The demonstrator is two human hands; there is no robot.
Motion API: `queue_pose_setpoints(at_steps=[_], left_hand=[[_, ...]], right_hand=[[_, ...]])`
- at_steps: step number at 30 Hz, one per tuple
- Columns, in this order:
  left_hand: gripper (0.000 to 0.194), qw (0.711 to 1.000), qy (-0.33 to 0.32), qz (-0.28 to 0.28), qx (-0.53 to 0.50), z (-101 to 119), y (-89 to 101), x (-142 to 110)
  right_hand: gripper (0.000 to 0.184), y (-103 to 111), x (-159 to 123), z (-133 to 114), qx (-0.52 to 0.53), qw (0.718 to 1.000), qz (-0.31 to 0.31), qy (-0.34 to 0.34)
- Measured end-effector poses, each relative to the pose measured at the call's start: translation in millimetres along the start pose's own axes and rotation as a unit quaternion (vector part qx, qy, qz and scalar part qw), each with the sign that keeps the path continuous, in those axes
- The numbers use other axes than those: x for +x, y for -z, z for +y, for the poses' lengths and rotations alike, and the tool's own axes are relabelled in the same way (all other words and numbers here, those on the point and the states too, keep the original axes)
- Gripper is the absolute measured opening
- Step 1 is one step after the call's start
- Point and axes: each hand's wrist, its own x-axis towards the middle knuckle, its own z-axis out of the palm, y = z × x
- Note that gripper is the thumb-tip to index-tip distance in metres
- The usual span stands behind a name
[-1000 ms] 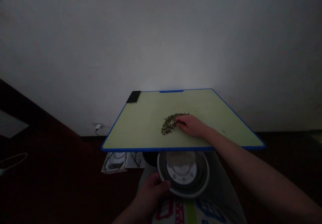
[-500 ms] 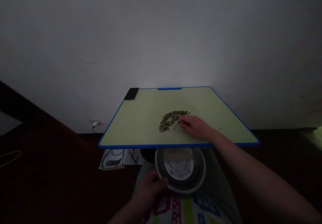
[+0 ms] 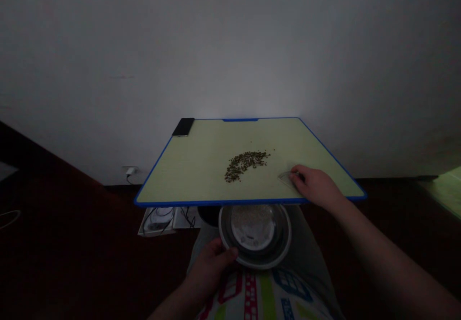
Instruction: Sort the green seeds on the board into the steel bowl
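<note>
My left hand (image 3: 212,264) grips the near left rim of a metal bowl (image 3: 260,265), thumb over the edge. The bowl sits at my lap just below the tabletop's near edge. Small pale grains and a thin dark sliver (image 3: 249,237) show inside it. My right hand (image 3: 315,184) is closed on a thin, clear curved piece (image 3: 285,176), low over the table's right half. Its exact kind is unclear. Left of it, apart from the hand, lies a curved spread of small brown grains (image 3: 239,164) on the pale tabletop (image 3: 194,176).
A black phone (image 3: 183,127) lies at the table's far left corner. The table has a blue edge and stands against a grey wall (image 3: 230,46). A plug (image 3: 130,171) sits in the wall at left. White boxes with cables (image 3: 158,218) lie beneath the table.
My right hand has moved right with the clear piece, away from the brown grains. A dark sliver now shows in the bowl; the one on the table's right is no longer visible. The view shifted slightly.
</note>
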Motion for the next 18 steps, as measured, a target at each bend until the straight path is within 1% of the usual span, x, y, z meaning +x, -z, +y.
queue_pose_setpoints(at_steps=[5,8,12,15,18], left_hand=[[0.034,1.0,0.002,-0.005,-0.018,-1.1,1.2,0.9],[0.031,1.0,-0.002,-0.017,-0.023,-4.9,5.2,1.6],[0.029,0.999,-0.002,-0.025,-0.033,-5.9,6.9,-0.1],[0.029,0.999,-0.004,-0.006,-0.033,-3.6,6.7,-3.3],[0.034,1.0,-0.007,0.008,-0.02,-0.6,7.6,-6.3]], right_hand=[[0.024,-6.8,8.8,-38.2,0.0,1.0,-0.006,0.007],[0.023,-10.4,15.4,-57.3,0.014,0.999,-0.017,0.033],[0.022,-13.4,21.7,-73.3,0.029,0.997,-0.033,0.065],[0.022,-14.1,25.2,-81.6,0.037,0.994,-0.041,0.098],[0.022,-13.8,28.4,-89.1,0.042,0.99,-0.055,0.119]])
